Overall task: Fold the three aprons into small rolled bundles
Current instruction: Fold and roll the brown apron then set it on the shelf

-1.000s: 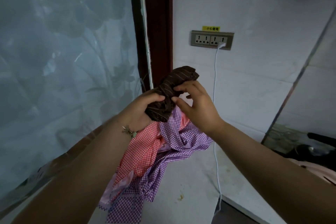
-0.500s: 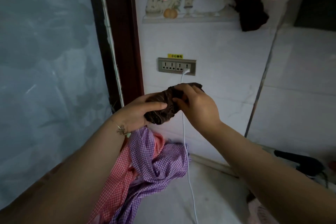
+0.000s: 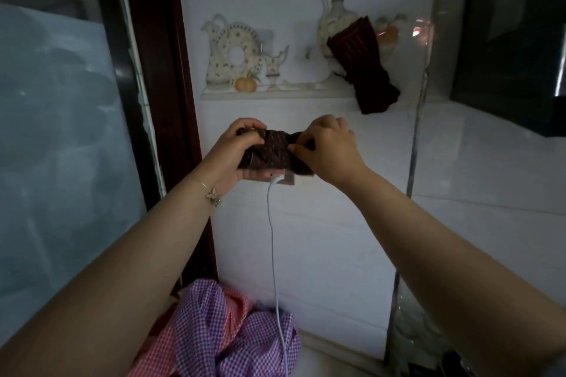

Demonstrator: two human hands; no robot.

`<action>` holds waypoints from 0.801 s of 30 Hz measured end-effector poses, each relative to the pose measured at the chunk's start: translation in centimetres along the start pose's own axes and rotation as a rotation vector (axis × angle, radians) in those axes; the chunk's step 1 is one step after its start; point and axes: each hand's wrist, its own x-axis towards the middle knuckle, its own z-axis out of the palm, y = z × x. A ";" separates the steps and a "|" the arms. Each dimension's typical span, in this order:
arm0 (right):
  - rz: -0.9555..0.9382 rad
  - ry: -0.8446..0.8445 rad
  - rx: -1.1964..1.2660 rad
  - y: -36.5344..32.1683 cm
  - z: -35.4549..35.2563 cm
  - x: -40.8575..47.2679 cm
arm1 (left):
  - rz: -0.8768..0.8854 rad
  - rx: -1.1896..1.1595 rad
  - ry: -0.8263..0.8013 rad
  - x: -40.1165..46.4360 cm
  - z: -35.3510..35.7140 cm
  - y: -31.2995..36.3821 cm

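While my forearms reach up and forward from the bottom corners of the view, two checked aprons lie nearest to me in a loose heap low in the frame: the purple checked apron [image 3: 239, 333] on top and the red checked apron [image 3: 159, 349] partly under it at its left. A white cable [image 3: 273, 254] hangs down the wall and passes over the purple cloth.

Farther out, at arm's length, both my hands grasp the brown striped apron [image 3: 269, 151], bunched into a compact bundle and held in the air in front of the wall. My left hand [image 3: 237, 151] grips the bundle's left end, fingers curled over the top and thumb beneath; a thin bracelet [image 3: 211, 191] with a small charm sits on that wrist. My right hand [image 3: 329, 148] pinches the right end — thumb and fingertips closed on the fabric.

Just behind the bundle, a wall socket [image 3: 281, 180] shows at its lower edge, with the cable plugged in.

Beyond, higher on the white tiled wall, a decorative tile [image 3: 245, 55] shows pale jugs and an orange fruit. A dark brown cloth [image 3: 364, 67] hangs at its right. A dark door frame [image 3: 159, 86] runs up the left side, beside a frosted glass panel [image 3: 55, 147].
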 end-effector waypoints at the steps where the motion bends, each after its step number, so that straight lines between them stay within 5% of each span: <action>1: -0.018 -0.042 -0.011 0.0 -0.4 1.1 | 0.038 0.001 -0.001 0.9 0.1 0.8; 6: 0.073 -0.241 0.414 0.1 -2.1 4.9 | 0.168 0.079 0.003 4.4 0.5 4.0; 11: 0.183 -0.325 0.404 0.4 -2.9 8.5 | 0.296 0.143 0.037 7.3 1.6 4.7; 17: 0.230 -0.128 0.571 1.1 -3.5 11.7 | 0.323 0.061 0.031 11.0 2.4 5.5; 21: 0.245 -0.177 0.650 0.9 -3.4 13.3 | 0.412 0.486 -0.049 12.6 3.1 3.5; 24: 0.289 -0.164 0.810 0.7 -3.4 14.6 | 0.413 0.328 -0.087 13.8 3.5 3.8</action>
